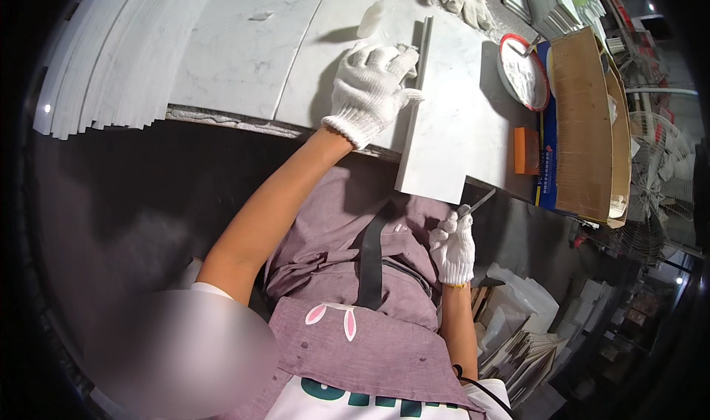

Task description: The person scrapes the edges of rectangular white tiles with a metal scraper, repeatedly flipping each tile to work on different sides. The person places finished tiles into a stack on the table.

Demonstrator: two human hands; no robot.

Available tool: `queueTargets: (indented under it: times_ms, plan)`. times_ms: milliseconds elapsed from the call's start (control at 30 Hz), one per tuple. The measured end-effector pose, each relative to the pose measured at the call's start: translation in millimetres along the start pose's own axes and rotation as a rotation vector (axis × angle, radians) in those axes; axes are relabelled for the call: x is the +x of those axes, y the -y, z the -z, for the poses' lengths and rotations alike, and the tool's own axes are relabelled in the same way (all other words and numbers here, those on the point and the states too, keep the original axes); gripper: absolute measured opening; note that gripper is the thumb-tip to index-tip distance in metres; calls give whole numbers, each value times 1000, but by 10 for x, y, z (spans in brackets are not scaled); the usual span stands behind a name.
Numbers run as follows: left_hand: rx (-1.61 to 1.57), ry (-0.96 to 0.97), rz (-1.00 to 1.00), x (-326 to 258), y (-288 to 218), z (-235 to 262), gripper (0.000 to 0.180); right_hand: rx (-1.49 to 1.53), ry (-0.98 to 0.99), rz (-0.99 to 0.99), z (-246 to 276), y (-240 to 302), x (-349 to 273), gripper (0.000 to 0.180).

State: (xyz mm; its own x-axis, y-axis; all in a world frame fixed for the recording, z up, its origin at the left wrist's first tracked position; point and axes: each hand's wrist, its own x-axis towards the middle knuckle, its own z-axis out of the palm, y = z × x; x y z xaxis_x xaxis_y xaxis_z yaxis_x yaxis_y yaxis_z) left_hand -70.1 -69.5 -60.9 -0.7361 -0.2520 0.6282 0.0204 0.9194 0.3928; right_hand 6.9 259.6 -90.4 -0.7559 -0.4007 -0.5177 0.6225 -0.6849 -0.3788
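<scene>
While the left hand (372,87) presses flat, fingers spread, on the marble slab (444,116), the right hand (452,246) should keep its grip pinching the thin blade (479,202) (steady, edge-aligned) at the bench (244,57).

The left hand (372,87), in a white knitted glove, lies flat on a white marble slab (444,124) that juts over the edge of the pale stone workbench (244,50), its fingers touching a narrow grey strip (424,50) standing on the slab. The gloved right hand (452,246) grips a thin metal blade (479,202) just below the slab's near corner. An orange block (526,150) and a red-rimmed bowl of white paste (523,72) sit beside a brown cardboard box (580,124).
</scene>
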Motion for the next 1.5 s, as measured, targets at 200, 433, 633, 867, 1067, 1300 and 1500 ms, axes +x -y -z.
queueTargets:
  times_ms: [200,433,633,867,1067,1300,1500]
  plan:
    - [-27,26,26,48,37,-14,33,21,-40,-51,31,-84,105,28]
    - [19,-56,3,51,68,-61,18,-69,2,-51,-12,-90,109,24]
    - [76,-169,-65,46,65,-55,14,-7,17,-59,10,-76,95,22]
    - [-86,-288,-174,23,57,30,12,83,88,-70,69,-59,84,18]
    - [-277,110,-237,-387,-515,297,19,131,172,-91,250,-69,113,22]
    - [-153,191,-342,13,-727,265,9,188,158,-101,360,-80,68,23]
    - [-331,431,-241,75,-823,351,6,202,193,-109,442,-33,142,24]
